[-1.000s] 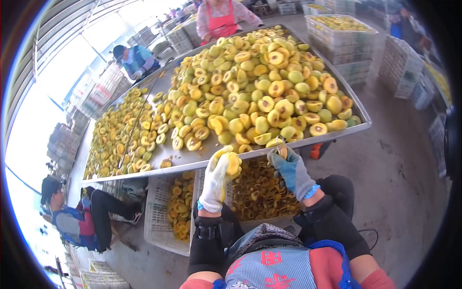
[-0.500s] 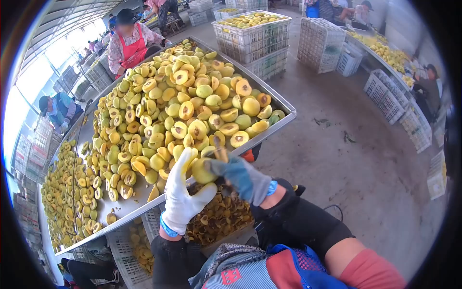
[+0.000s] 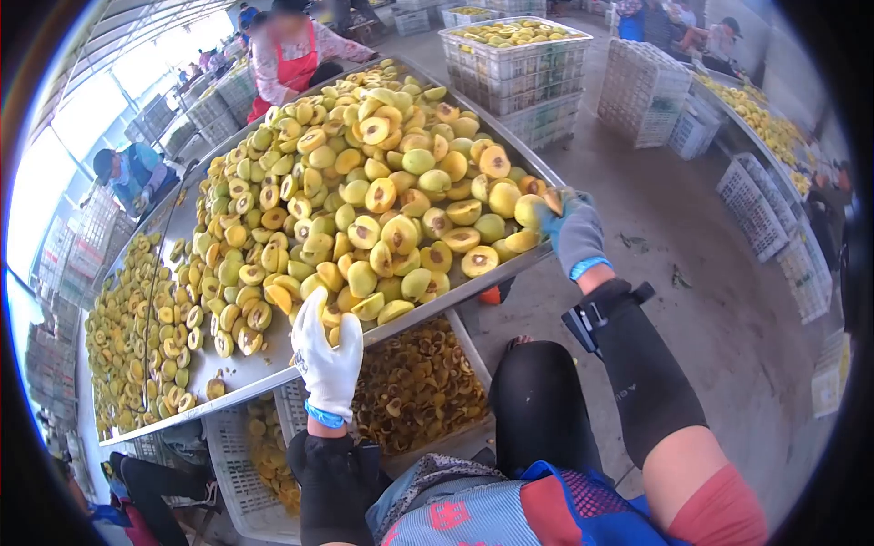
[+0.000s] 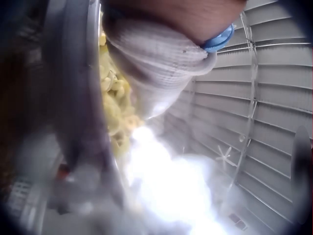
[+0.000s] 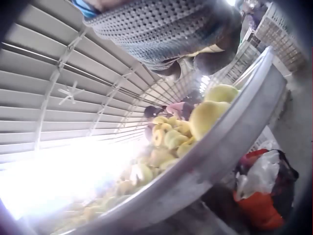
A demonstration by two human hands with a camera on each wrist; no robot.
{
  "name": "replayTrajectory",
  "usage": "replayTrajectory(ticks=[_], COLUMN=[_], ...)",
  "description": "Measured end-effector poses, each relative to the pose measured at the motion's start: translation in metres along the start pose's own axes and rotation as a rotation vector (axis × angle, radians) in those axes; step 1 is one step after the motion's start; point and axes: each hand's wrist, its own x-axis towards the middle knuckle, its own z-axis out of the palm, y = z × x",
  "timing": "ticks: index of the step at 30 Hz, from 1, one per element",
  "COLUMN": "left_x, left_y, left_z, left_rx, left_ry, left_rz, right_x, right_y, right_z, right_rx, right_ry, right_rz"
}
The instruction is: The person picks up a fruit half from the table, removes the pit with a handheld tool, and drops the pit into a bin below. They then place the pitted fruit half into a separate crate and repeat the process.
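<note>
Halved yellow peaches [image 3: 381, 195] are heaped on a metal-rimmed table [image 3: 473, 289]. My left hand [image 3: 330, 364], in a white glove, reaches over the near rim, thumb and fingers spread around peach halves at the heap's edge. In the left wrist view its fingertips are hidden behind the glove cuff [image 4: 156, 58]. At the right corner is my right hand [image 3: 577, 232] in a grey-blue glove, fingers curled round the wooden handle of a pitting tool [image 3: 553, 199], mostly hidden by the glove. A whole-looking peach [image 3: 528, 211] lies beside its fingertips.
Below the rim stand a crate of dark peach scraps [image 3: 419, 391] and a white crate [image 3: 238, 491] with yellow pieces. Stacked crates [image 3: 519, 77] stand beyond the table. A person in a red apron [image 3: 299, 62] sits across; another person [image 3: 137, 177] works at the left.
Half a second ago the left hand held a peach against the right hand's tool. Since then the right hand has moved right to the table corner, and the left has let that peach go.
</note>
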Motion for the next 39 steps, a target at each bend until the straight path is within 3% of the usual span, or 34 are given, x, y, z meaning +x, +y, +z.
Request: replayTrajectory(ticks=[3,7,9,10,11,12,14,15,18,19,22,24,26,29,32,34,36,39], left_x=[0.022,0.064,0.073,0.075,0.075,0.074,0.074,0.065,0.053,0.050,0.021,0.006,-0.012,-0.021,-0.023,-0.034,-0.033,-0.036], left_y=[-0.012,-0.006,-0.005,0.009,0.012,0.016,0.009,-0.002,-0.019,-0.021,-0.017,-0.004,-0.002,0.013,0.011,0.002,-0.002,0.001], left_z=[0.000,0.042,0.075,0.078,0.086,0.091,0.080,0.077,0.047,0.030,-0.001,-0.016,-0.022,-0.031,-0.036,-0.033,-0.035,-0.033], left_rx=[-0.061,-0.061,0.041,0.278,0.330,0.381,0.206,0.099,-0.186,-0.360,-0.875,-0.999,-1.080,-1.398,-1.370,-1.091,-1.157,-0.840], left_ry=[-0.020,-0.268,-0.459,-0.629,-0.593,-0.554,-0.560,-0.457,-0.127,-0.113,-0.024,0.023,-0.050,-0.018,0.065,-0.018,-0.063,-0.069], left_rz=[0.001,0.025,0.023,-0.053,-0.036,-0.023,0.037,0.095,0.021,-0.057,-0.549,-0.716,-0.748,-0.978,-0.980,-0.716,-0.707,-0.573], right_x=[-0.021,-0.091,-0.133,-0.149,-0.161,-0.171,-0.187,-0.190,-0.186,-0.179,-0.194,-0.199,-0.205,-0.204,-0.211,-0.216,-0.219,-0.223], right_y=[-0.049,-0.146,-0.171,-0.181,-0.188,-0.189,-0.182,-0.178,-0.171,-0.174,-0.164,-0.177,-0.182,-0.183,-0.186,-0.188,-0.189,-0.187], right_z=[-0.016,-0.076,-0.072,-0.069,-0.066,-0.058,-0.030,-0.020,0.001,-0.005,0.052,0.052,0.054,0.051,0.057,0.059,0.061,0.067], right_rx=[0.643,1.236,1.373,1.317,1.255,1.254,1.260,1.226,1.176,1.102,1.215,1.138,0.976,0.863,0.863,0.840,0.858,0.866], right_ry=[-0.096,-0.576,-0.856,-0.957,-1.052,-1.028,-0.996,-0.957,-0.873,-0.882,-0.661,-0.714,-0.717,-0.825,-0.859,-0.889,-0.920,-1.014], right_rz=[0.104,0.329,0.549,0.642,0.736,0.761,0.811,0.842,0.678,0.669,0.101,-0.004,-0.134,-0.140,-0.124,-0.126,-0.092,-0.030])
